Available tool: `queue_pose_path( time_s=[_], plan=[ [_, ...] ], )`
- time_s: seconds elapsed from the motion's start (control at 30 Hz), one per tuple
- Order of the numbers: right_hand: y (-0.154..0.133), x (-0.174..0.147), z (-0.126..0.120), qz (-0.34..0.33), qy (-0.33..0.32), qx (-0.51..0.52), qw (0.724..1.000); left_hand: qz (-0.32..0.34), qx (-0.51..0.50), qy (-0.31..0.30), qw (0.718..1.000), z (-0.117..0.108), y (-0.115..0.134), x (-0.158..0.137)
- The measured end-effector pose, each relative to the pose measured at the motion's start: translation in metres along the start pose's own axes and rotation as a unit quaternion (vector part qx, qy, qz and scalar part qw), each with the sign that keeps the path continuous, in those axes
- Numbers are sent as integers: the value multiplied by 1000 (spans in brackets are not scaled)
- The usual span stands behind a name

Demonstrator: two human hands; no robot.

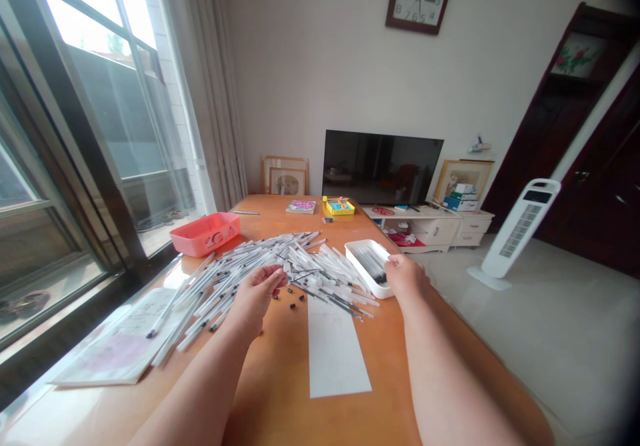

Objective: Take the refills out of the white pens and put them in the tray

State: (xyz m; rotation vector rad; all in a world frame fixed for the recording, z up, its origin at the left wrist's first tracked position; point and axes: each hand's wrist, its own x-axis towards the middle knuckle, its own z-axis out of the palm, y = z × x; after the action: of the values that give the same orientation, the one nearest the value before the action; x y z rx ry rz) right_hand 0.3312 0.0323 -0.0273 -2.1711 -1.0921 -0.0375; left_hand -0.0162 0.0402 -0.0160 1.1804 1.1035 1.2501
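My left hand [259, 294] is closed in a pinch over the front of a heap of pen parts. What sits between its fingertips is too small to make out; thin dark refills lie just beside it. Clear pen barrels [230, 269], some with black ends, spread across the table. Several small black caps [293, 306] lie below the fingers. At the right, my right hand [407, 278] is closed at the rim of a white tray [353, 254], its thumb over the inner side. Clear pens with dark tips [370, 263] lie inside that tray.
A red plastic basket [205, 236] stands at the left. White paper [337, 359] lies in front, a printed booklet [115, 339] at left. Farther back are a yellow box [340, 207] and a colourful book [301, 207]. The table's right edge [480, 339] runs beside my right arm.
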Motion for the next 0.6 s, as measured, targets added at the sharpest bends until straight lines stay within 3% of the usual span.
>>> queue_pose_path(
  time_s=[0.23, 0.33, 0.43, 0.6],
  plan=[
    [5, 8, -14, 6, 52, 101, 994, -11, 22, -10, 1000, 4, 2, -2],
    [-2, 15, -26, -55, -42, 32, 997, -17, 30, -11, 999, 5, 5, -4],
    [-11, 23, -37, -109, -152, -28, 982, -20, 36, -6, 999, 5, 8, -6],
    [-21, 26, -39, -155, -227, -78, 958, -13, 45, -3, 999, 5, 9, -5]
  ],
)
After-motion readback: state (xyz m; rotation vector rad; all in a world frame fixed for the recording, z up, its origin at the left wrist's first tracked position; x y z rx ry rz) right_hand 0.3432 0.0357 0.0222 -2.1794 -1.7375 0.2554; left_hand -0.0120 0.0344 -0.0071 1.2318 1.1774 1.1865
